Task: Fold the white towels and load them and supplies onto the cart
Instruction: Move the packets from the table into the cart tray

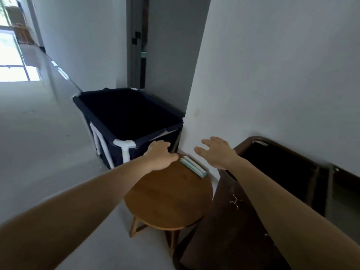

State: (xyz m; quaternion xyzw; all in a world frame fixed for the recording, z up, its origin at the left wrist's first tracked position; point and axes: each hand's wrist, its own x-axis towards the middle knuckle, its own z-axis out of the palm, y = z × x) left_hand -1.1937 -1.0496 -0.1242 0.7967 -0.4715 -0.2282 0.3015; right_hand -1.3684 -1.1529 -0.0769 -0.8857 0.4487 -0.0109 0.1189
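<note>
a: what is largest here?

b: a pale wall (272, 75) corner. left of it stands a navy fabric bin (138, 152) on a white pipe frame; right of it, against the wall, stands a brown cart (224, 221).

a: and between them?

b: a round wooden table (165, 197) (small, stool-like).

a: the hands?

b: the left hand (161, 157) lies palm down on the table's far rim, its fingers bent over the edge; i cannot tell whether they grasp it. the right hand (218, 152) hovers over the gap between table and cart, fingers spread and released, holding nothing.

a: any supplies?

b: flat teal-and-white packets (193, 168) lie on the table by the wall, just beside the left thumb.
</note>
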